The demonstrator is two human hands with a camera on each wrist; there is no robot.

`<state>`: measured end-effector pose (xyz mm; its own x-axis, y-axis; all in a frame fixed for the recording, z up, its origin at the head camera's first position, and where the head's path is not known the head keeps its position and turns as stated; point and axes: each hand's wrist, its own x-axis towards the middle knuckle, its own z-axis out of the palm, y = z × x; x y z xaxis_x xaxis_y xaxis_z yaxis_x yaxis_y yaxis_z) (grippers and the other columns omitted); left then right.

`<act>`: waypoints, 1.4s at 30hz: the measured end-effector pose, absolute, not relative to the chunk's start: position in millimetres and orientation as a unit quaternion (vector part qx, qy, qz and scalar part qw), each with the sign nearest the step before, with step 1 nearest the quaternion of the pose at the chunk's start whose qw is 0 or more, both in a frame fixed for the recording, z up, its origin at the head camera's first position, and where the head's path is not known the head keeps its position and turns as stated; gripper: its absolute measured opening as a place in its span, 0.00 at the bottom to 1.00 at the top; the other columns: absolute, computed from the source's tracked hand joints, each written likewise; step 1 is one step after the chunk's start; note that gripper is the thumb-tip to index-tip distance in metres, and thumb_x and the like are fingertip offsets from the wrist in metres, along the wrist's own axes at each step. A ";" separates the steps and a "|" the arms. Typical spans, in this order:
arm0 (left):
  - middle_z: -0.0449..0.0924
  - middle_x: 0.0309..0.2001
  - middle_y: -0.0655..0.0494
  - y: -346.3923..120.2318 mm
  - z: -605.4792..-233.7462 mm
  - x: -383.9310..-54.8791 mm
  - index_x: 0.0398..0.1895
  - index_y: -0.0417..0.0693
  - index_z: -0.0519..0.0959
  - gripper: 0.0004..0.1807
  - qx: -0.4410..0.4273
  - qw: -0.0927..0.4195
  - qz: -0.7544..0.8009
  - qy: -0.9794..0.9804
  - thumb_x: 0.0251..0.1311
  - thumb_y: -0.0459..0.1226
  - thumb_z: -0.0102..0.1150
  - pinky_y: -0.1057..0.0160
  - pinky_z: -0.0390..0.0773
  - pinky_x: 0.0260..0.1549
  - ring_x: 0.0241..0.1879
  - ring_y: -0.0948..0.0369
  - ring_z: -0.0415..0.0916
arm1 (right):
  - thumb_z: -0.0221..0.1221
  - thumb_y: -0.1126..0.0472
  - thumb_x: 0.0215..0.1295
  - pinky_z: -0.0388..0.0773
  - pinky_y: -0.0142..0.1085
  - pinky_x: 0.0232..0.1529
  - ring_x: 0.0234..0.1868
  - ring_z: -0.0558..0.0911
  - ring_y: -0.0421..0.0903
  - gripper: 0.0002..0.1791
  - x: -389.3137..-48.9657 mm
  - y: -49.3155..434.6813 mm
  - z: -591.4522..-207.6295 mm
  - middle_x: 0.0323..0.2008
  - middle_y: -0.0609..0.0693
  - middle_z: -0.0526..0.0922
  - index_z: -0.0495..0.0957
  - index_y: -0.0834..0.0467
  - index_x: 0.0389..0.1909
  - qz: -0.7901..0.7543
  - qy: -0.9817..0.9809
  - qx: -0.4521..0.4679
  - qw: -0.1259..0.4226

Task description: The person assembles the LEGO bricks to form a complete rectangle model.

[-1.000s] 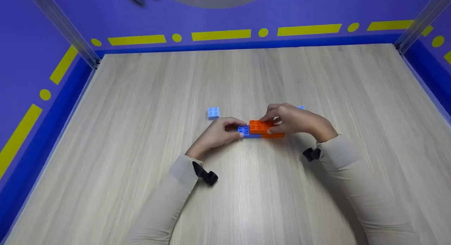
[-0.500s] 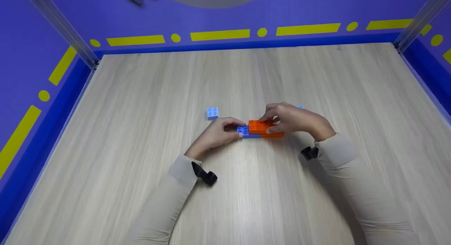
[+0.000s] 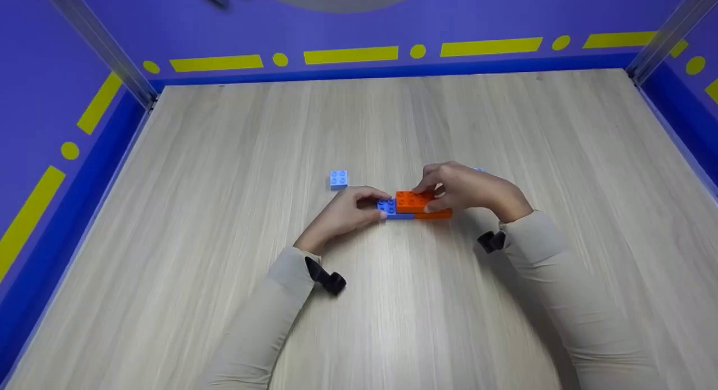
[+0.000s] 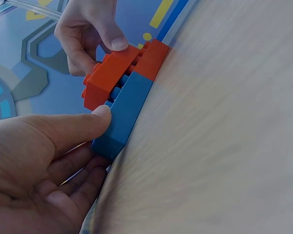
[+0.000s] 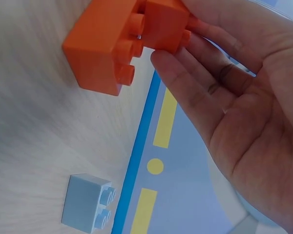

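Left hand (image 3: 349, 211): pinched the blue brick (image 3: 387, 206) at its outer end, thumb in front.
Right hand (image 3: 470, 187): clamped thumb and fingers on the upper orange brick (image 3: 412, 201).
Upper orange brick: straddled the joint between blue brick and lower orange brick (image 3: 440, 215).
Left wrist view: revealed bare studs (image 4: 115, 92) in a gap underneath (masked from the head camera).
Right wrist view: showed a light blue brick (image 5: 85, 202), mostly hidden in the head view.

The upper brick (image 3: 411, 201) is orange, the lower bricks (image 4: 131, 103) blue and orange, the table (image 3: 381, 317) wood-grained.
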<state>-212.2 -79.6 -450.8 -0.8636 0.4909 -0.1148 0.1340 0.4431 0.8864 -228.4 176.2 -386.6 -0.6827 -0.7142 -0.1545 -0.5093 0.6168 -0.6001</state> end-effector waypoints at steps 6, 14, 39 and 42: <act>0.79 0.56 0.58 -79.6 -450.7 -212.5 0.53 0.54 0.81 0.18 0.185 0.184 0.491 0.831 0.58 0.37 0.65 0.59 0.64 0.66 0.61 0.61 0.71 | 0.66 0.71 0.54 0.81 0.43 0.49 0.45 0.81 0.50 0.18 -228.7 176.7 -386.3 0.40 0.55 0.80 0.82 0.65 0.49 -0.264 0.879 -0.348 0.192; 0.79 0.56 0.59 -80.0 -450.8 -212.1 0.53 0.56 0.81 0.18 0.180 0.187 0.490 0.832 0.58 0.37 0.65 0.58 0.64 0.66 0.60 0.61 0.71 | 0.67 0.70 0.54 0.81 0.43 0.49 0.47 0.81 0.51 0.18 -228.4 176.3 -387.1 0.40 0.54 0.80 0.83 0.64 0.48 -0.263 0.881 -0.344 0.190; 0.78 0.57 0.59 -79.7 -450.3 -211.3 0.54 0.57 0.80 0.19 0.182 0.183 0.476 0.841 0.58 0.38 0.65 0.59 0.65 0.65 0.61 0.61 0.70 | 0.68 0.68 0.53 0.81 0.43 0.49 0.45 0.81 0.50 0.16 -224.7 171.7 -386.9 0.39 0.53 0.81 0.84 0.63 0.45 -0.249 0.893 -0.332 0.176; 0.78 0.57 0.59 -79.5 -450.9 -211.6 0.54 0.56 0.80 0.19 0.182 0.184 0.477 0.840 0.58 0.38 0.65 0.59 0.65 0.65 0.61 0.61 0.70 | 0.68 0.68 0.53 0.81 0.43 0.49 0.45 0.81 0.50 0.16 -224.8 171.8 -386.7 0.38 0.53 0.81 0.84 0.63 0.45 -0.251 0.895 -0.323 0.179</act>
